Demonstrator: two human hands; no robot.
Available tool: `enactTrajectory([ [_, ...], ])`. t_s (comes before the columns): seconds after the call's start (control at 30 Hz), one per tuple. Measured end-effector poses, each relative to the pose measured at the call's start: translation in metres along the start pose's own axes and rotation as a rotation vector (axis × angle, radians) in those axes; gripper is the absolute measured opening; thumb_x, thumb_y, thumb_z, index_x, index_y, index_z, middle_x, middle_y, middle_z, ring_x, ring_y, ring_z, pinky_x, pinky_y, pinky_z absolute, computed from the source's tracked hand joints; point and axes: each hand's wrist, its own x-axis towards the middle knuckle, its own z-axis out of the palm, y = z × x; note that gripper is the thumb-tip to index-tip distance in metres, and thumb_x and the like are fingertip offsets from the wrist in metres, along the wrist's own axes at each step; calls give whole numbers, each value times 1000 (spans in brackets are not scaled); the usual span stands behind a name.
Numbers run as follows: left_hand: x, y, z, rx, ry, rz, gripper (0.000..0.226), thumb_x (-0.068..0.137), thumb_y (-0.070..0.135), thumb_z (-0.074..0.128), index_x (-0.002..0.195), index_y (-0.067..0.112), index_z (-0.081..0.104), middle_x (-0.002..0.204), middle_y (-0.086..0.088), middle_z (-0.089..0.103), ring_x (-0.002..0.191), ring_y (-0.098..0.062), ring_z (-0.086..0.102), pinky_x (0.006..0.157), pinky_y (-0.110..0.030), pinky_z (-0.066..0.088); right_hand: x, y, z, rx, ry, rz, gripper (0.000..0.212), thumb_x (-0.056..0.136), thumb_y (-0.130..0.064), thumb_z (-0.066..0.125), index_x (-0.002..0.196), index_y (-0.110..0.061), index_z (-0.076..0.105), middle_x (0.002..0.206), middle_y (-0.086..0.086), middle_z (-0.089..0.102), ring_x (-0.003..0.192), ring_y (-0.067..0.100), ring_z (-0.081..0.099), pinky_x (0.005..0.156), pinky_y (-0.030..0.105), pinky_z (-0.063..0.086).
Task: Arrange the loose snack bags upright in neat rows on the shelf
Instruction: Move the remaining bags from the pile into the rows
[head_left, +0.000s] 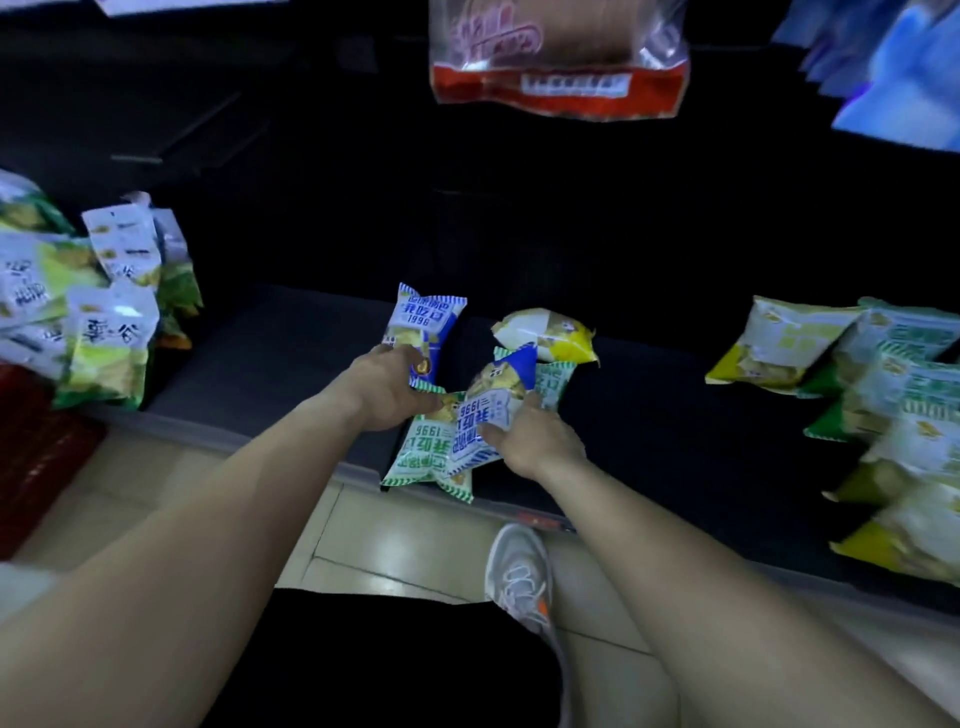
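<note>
While a blue-and-white foil snack bag (425, 332) is held upright by the left hand (387, 387) near the dark shelf's (270, 343) front edge, a second blue bag (488, 415) is gripped by the right hand (535, 441), so standing both in a row is judged next.

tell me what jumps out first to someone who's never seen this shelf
Two bare arms reach to mid-shelf, where the left hand grips an upright blue snack bag and the right hand grips another blue bag on a small heap. A red-bottomed bag hangs overhead, and yellow-green bags lie piled at right.
</note>
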Motion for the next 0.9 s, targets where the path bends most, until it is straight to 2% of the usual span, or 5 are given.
enactTrajectory([
  [0.2, 10, 9, 1, -13, -18, 31, 79, 79, 55, 71, 144, 22, 41, 142, -7, 40, 127, -29, 44, 94, -34, 40, 9, 4, 4, 220, 87, -18, 66, 90, -40, 68, 141, -11, 36, 127, 15, 60, 109, 34, 60, 78, 34, 49],
  [0.43, -4, 40, -8, -5, 24, 111, 80, 80, 47, 74, 145, 20, 38, 144, -8, 39, 121, -27, 49, 95, -34, 42, -16, 35, -83, 112, 145, -126, 58, 78, -43, 78, 127, -28, 50, 113, 4, 63, 93, 21, 63, 76, 34, 52],
  [0.7, -43, 160, -5, 67, 125, 517, 101, 64, 65, 77, 147, 33, 30, 148, 4, 37, 135, -21, 34, 105, -41, 39, -111, 90, -224, -93, 129, -296, 53, 66, -40, 89, 107, -36, 56, 92, -12, 66, 80, 4, 62, 65, 26, 50],
  [0.77, -56, 196, 0, 49, 66, 623, 104, 59, 67, 78, 146, 36, 30, 146, 10, 42, 132, -14, 38, 102, -33, 39, -132, 104, -243, -78, 104, -335, 50, 66, -36, 89, 103, -35, 56, 84, -12, 69, 72, -2, 64, 57, 18, 46],
  [0.9, -79, 256, 17, -69, -166, 767, 84, 59, 58, 83, 133, 38, 48, 121, 20, 61, 110, 5, 54, 91, -20, 44, -159, 141, -259, 39, 121, -368, 47, 69, -27, 88, 104, -33, 56, 89, -14, 71, 77, -2, 68, 62, 27, 57],
])
